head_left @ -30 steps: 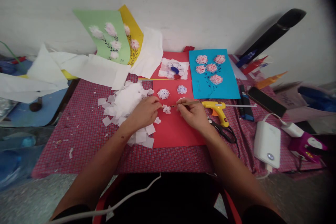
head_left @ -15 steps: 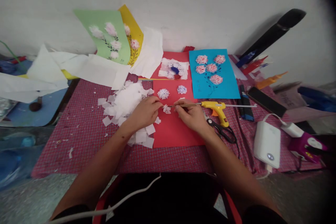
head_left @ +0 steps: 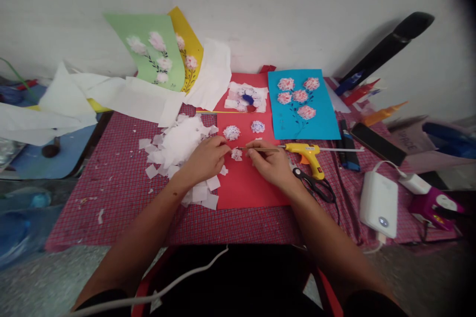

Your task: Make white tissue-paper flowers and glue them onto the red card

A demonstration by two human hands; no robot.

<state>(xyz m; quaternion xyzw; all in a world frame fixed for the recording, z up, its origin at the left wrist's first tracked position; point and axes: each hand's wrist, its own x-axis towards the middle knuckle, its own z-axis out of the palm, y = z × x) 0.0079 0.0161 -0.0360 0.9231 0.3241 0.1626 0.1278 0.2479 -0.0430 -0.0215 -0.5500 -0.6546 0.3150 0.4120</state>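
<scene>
My right hand [head_left: 273, 161] is closed round a thin brown stick [head_left: 268, 149], its tip pointing left over a small tuft of crumpled white paper [head_left: 236, 154]. From the other side, the fingers of my left hand [head_left: 208, 158] are pinched together beside the tuft; what they hold, if anything, is too small to make out. The tuft lies on a red sheet [head_left: 253, 185]. Just above it on the same sheet are two fluffy paper flowers with purple specks, a left one [head_left: 231, 132] and a right one [head_left: 258, 126]. A heap of white paper squares [head_left: 180, 138] spreads beside my left hand.
To the right lie a yellow glue gun [head_left: 305, 150], black-handled scissors [head_left: 316, 185] and a white power bank [head_left: 378, 203]. A blue flower card [head_left: 323, 109] and a paint-stained paper pad [head_left: 238, 104] are behind. Green [head_left: 148, 29] and yellow cards lean on the wall.
The small paper tuft looks slightly more gathered than before. Both hands and the stick stay in nearly the same place.
</scene>
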